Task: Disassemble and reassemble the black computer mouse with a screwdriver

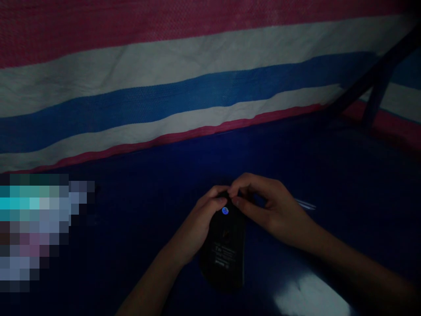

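A black computer mouse (226,245) lies upside down on the dark blue surface, with its printed label and sensor hole showing. A small round blue sticker (225,210) sits near its far end. My left hand (205,215) grips the mouse at that end, thumb on the underside and fingers along the far edge. From the right, my right hand (266,202) reaches to the same end, its thumb and fingers drawn into a pinch. Whatever lies between those fingertips is too dark and small to make out.
A striped red, white and blue sheet (197,96) hangs behind the blue surface (148,175). Dark bars (371,83) slant at the right. Thin pale streaks (305,204) show beside my right wrist. A bright reflection lies at bottom right; a pixelated patch covers the left.
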Demonstrator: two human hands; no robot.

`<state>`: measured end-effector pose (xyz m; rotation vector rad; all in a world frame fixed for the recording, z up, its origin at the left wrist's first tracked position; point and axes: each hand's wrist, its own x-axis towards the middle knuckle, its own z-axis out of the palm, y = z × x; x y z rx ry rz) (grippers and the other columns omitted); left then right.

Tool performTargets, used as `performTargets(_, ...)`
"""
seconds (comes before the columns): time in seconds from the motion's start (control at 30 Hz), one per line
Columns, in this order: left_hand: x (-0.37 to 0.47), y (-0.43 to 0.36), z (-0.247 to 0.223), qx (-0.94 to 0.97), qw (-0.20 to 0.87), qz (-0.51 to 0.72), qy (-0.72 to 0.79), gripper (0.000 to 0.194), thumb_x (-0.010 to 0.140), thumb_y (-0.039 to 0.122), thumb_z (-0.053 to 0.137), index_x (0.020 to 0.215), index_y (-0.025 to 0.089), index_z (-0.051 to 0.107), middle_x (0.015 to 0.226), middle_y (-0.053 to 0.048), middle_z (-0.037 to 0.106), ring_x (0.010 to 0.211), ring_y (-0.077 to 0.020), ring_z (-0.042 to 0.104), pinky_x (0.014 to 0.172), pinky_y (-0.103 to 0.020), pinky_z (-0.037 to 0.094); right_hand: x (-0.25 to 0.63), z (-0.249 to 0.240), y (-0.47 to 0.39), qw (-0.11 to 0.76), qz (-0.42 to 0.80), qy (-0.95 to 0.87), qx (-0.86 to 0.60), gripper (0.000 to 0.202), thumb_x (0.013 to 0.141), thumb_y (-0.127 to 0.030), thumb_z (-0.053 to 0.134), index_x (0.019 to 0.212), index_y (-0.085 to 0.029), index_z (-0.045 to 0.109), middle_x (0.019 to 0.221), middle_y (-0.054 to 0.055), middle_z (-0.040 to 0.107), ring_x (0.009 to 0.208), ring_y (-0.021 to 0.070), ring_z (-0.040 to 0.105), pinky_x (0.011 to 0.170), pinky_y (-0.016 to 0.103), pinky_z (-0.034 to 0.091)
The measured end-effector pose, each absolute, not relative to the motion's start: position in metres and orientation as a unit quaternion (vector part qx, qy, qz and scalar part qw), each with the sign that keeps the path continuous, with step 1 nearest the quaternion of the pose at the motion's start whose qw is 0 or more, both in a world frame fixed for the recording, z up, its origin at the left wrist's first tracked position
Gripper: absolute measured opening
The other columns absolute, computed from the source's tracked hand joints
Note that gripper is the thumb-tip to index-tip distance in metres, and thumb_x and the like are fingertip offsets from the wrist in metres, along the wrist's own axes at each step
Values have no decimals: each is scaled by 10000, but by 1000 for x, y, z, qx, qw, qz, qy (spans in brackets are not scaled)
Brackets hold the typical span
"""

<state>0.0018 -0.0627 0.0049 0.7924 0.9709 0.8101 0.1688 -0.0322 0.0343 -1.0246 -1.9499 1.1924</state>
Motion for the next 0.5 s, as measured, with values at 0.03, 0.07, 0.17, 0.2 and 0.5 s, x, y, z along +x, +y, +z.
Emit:
performTargets(0.03,2,-63,5,361,734,367,443,215,846,319,499,999,201,594,886,-19,619,799,-157,569,714,-280,407,169,34,-32,316,444,-743,-388,119,831,-99,534,855,-188,609,714,-30,584,570,71,535,506,197,420)
performTargets(0.07,2,-63,5,363,734,367,443,223,845,319,500,1007,200,596,906,-25,621,811,-161,569,719,-283,407,168,34,-32,320,434,-748,-387,121,832,-97,534,858,-187,609,710,-32,582,571,71,534,508,197,420)
performTargets(0.17,2,-62,6,365,731,373,440,213,837,316,516,988,194,602,921,-33,623,819,-165,561,735,-287,407,168,34,-33,329,393,-769,-383,122,831,-90,540,854,-184,614,712,-27,583,604,78,532,540,203,425)
performTargets(0.2,2,-62,5,366,729,376,439,202,834,313,523,975,194,604,910,-31,622,818,-165,556,738,-286,406,168,34,-34,333,378,-776,-380,124,828,-85,543,849,-183,616,719,-24,586,615,79,530,549,205,426)
performTargets(0.5,4,-64,-1,374,724,375,442,238,843,311,513,1041,209,599,933,-28,632,848,-176,560,751,-299,397,167,34,-34,321,441,-736,-401,118,802,-89,543,830,-185,606,695,-29,580,598,85,537,521,205,420)
